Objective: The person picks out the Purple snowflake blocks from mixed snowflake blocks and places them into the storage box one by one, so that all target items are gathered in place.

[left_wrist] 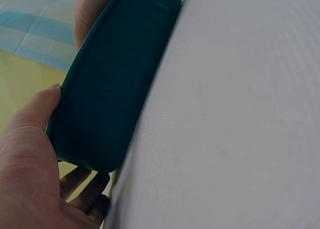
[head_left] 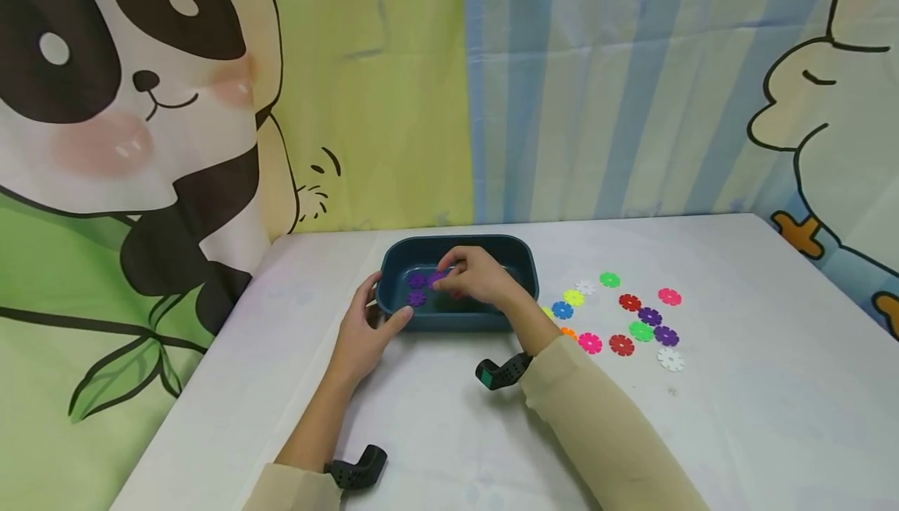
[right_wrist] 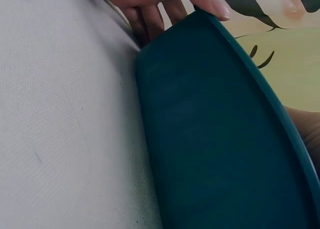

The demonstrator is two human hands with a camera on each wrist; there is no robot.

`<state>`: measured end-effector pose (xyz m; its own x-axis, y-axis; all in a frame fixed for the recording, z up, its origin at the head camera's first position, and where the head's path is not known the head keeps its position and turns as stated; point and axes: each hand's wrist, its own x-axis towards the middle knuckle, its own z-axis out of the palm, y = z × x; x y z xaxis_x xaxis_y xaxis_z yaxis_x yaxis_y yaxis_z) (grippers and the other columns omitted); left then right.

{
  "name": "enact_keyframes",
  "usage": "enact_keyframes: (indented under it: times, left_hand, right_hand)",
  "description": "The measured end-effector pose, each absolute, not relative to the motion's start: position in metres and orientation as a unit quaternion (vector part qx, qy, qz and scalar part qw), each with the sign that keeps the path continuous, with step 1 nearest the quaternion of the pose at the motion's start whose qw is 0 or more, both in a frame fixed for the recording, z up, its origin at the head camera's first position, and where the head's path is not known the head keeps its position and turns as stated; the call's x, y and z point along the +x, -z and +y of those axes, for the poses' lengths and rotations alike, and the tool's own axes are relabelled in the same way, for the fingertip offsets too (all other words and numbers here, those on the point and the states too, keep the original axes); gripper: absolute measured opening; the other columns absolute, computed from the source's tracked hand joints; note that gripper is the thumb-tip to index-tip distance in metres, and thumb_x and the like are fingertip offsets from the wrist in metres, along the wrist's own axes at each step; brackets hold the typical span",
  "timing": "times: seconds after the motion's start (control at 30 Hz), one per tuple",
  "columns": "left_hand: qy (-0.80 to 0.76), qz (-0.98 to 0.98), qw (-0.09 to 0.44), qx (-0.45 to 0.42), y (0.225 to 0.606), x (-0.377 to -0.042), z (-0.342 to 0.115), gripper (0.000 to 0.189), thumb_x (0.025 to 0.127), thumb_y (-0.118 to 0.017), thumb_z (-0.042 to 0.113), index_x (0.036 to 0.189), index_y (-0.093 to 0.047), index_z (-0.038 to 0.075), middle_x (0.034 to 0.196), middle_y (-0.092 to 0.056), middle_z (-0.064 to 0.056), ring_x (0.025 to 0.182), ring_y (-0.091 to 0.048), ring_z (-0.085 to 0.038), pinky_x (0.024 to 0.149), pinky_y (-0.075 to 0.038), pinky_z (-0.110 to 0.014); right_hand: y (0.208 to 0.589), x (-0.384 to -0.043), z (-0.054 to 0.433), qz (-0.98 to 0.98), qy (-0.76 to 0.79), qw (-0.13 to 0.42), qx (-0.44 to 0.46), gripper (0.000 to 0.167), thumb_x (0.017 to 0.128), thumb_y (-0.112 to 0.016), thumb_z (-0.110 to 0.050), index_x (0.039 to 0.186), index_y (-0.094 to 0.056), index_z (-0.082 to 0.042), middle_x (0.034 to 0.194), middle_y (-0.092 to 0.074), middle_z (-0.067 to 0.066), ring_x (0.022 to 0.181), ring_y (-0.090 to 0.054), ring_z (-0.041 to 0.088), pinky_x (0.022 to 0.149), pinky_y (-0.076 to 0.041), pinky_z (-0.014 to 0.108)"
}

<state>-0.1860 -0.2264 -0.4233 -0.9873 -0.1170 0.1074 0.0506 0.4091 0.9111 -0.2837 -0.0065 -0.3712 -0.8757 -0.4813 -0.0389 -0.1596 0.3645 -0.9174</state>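
Observation:
A dark teal plastic tub (head_left: 456, 322) stands on the table. At its left end my left hand (head_left: 361, 339) grips it, the thumb (left_wrist: 42, 106) on the rim and the fingers against the end wall. My right hand (head_left: 481, 275) reaches over the front rim into the tub, its thumb and fingertips pinching a purple notched plastic disc (head_left: 436, 278). Several more purple notched discs (head_left: 417, 298) lie on the tub's floor, left of those fingertips. Something red shows under the right hand, mostly hidden. In the right wrist view the tub's front wall (right_wrist: 220, 119) hides the right fingertips.
Right of the tub, several notched discs lie scattered on the white table (head_left: 772, 386): red (head_left: 621, 345), pink (head_left: 669, 296), green (head_left: 609, 280), blue (head_left: 563, 310), yellow (head_left: 573, 297), white (head_left: 670, 359) and purple (head_left: 666, 335). My right forearm overlaps some. A printed curtain (head_left: 611, 90) hangs behind the table.

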Motion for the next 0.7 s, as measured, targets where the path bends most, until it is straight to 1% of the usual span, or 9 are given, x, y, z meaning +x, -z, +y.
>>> enact_keyframes:
  times: [0.07,0.2,0.4,0.6,0.7]
  left_hand:
    - [0.542,-0.836,0.077,0.021,0.4232,-0.1859,-0.2258,0.088,0.09,-0.078,0.052,0.161,-0.029,0.033,0.153,-0.049,-0.01,0.132,-0.056,-0.032,0.118,-0.042,-0.051]
    - [0.544,-0.835,0.078,0.019,0.4229,-0.1855,-0.2248,0.088,0.09,-0.078,0.05,0.161,-0.029,0.032,0.153,-0.049,-0.011,0.132,-0.057,-0.033,0.118,-0.041,-0.051]
    - [0.545,-0.835,0.078,0.019,0.422,-0.1858,-0.2244,0.088,0.09,-0.078,0.051,0.161,-0.029,0.033,0.154,-0.049,-0.011,0.133,-0.056,-0.033,0.119,-0.04,-0.051]
    - [0.544,-0.835,0.077,0.02,0.4221,-0.1863,-0.2253,0.089,0.09,-0.078,0.052,0.162,-0.029,0.033,0.155,-0.048,-0.011,0.134,-0.056,-0.032,0.12,-0.039,-0.051]
    - [0.544,-0.835,0.077,0.02,0.4222,-0.186,-0.2254,0.089,0.09,-0.078,0.051,0.162,-0.029,0.033,0.155,-0.048,-0.011,0.134,-0.056,-0.032,0.12,-0.039,-0.051]
  right_hand:
    - [0.3714,-0.2853,-0.0085,0.821,0.512,0.156,-0.199,0.028,0.091,-0.08,-0.012,0.114,-0.067,-0.002,0.08,-0.071,0.011,0.069,-0.065,0.018,0.073,-0.061,0.034]
    - [0.3718,-0.2879,-0.0116,0.835,0.484,0.171,-0.2,0.029,0.091,-0.08,-0.012,0.115,-0.067,-0.002,0.082,-0.073,0.008,0.072,-0.067,0.019,0.073,-0.061,0.032]
    - [0.3726,-0.2895,-0.0142,0.847,0.448,0.194,-0.21,0.028,0.09,-0.079,-0.009,0.116,-0.068,-0.004,0.087,-0.074,0.008,0.074,-0.067,0.018,0.072,-0.06,0.03]
    - [0.3731,-0.2903,-0.0156,0.856,0.431,0.201,-0.202,0.029,0.088,-0.08,-0.006,0.115,-0.069,-0.003,0.085,-0.073,0.008,0.071,-0.067,0.017,0.07,-0.059,0.029]
    - [0.3753,-0.2911,-0.0165,0.859,0.427,0.2,-0.198,0.028,0.088,-0.078,-0.003,0.114,-0.07,-0.003,0.083,-0.072,0.007,0.07,-0.065,0.016,0.068,-0.058,0.029]
